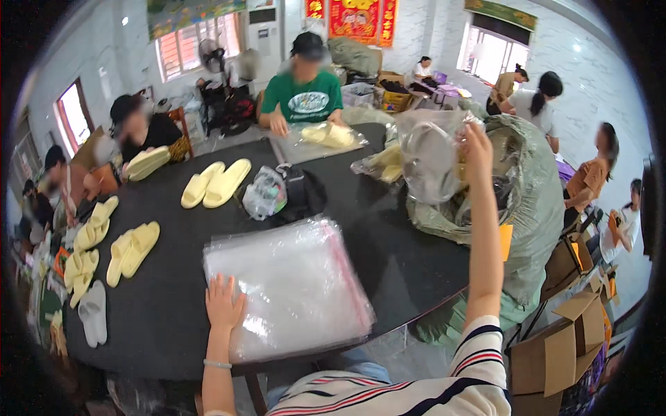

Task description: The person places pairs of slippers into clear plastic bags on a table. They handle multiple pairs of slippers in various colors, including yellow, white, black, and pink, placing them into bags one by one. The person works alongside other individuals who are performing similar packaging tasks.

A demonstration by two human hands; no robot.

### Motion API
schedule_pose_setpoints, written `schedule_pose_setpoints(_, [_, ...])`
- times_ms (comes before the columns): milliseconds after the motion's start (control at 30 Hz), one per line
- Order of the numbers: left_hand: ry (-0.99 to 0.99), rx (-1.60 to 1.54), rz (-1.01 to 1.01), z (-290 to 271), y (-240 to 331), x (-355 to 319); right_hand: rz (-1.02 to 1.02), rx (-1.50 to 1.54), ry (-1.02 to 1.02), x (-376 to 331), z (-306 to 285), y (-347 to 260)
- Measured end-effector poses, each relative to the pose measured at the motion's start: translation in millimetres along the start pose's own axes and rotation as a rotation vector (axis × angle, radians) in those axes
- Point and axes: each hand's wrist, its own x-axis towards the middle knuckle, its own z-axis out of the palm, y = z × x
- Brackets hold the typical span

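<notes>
Bag (424,163) of clear film, grey slipper-like shape inside, hanging just left of and below right hand (477,147), over the left rim of the big grey-green sack (538,208) at the right edge of the table (388,253); long axis roughly upright in view; right hand much nearer, left hand (223,305) well apart across the table; right fingers drawn together in a pinch on the bag's upper right edge, exact thumb placement too small to tell; left fingers spread flat, palm down on the left side of the clear bag stack (291,284), gripping nothing; film thin, glossy, crinkled, reddish strip down the stack's right side; stack roughly rectangular, set askew; sack slack, woven-looking, rim rumpled; table black, smooth, edge curved; beyond the stack, dark pouch (298,191) beside a bunched clear bag (265,195) with coloured bits inside; farther left, pale yellow slippers (226,187), thick-soled, rounded, foam-like by the look; light grey pair (92,315) near the left edge, same chunky build.
</notes>
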Motion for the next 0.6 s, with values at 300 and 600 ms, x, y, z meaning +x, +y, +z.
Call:
schedule_pose_setpoints(300, [-0.009, 0.007, 0.011, -11, 10, 8, 0.367, 0.639, -0.720, -95, 100, -81])
schedule_pose_setpoints(600, [-0.011, -0.029, -0.018, -6, 2, 3, 0.690, 0.864, -0.579, -146, 126, 8])
